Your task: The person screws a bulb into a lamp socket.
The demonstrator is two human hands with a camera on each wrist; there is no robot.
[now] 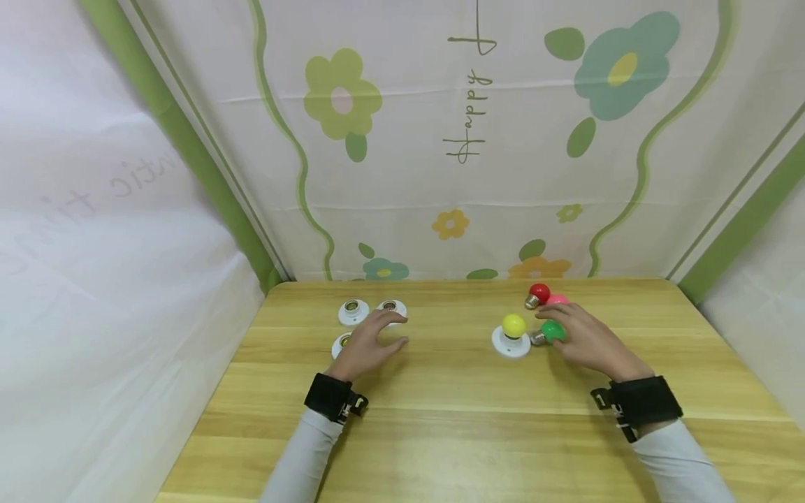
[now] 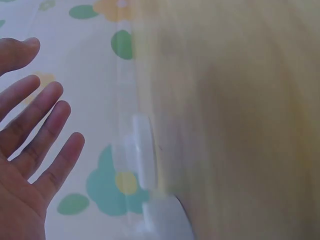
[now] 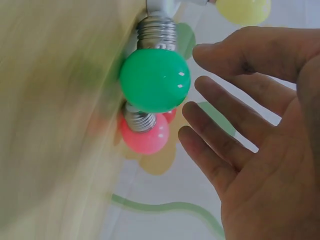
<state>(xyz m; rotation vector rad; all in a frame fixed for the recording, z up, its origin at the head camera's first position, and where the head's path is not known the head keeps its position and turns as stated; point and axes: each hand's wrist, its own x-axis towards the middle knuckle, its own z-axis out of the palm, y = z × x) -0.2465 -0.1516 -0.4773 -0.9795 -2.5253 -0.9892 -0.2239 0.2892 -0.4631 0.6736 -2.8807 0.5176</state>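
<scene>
My right hand [image 1: 588,339] hovers at a green bulb [image 1: 553,330] lying on the table, fingers spread and loosely bent. In the right wrist view a gap shows between the fingertips and the green bulb [image 3: 155,80]. Beyond it lie a red bulb [image 1: 539,292] and a pink bulb [image 1: 557,300], partly hidden by the hand. A yellow bulb [image 1: 513,325] stands upright in a white lamp holder [image 1: 511,348]. On the left, my left hand [image 1: 365,347] is above several white lamp holders [image 1: 353,318], partly covering two of them. It holds nothing; its fingers look relaxed in the left wrist view.
The wooden table [image 1: 434,433] ends at the back against a white flowered cloth [image 1: 409,161]. More cloth hangs at the left side [image 1: 113,279] and the right. Each wrist wears a black strap [image 1: 644,402].
</scene>
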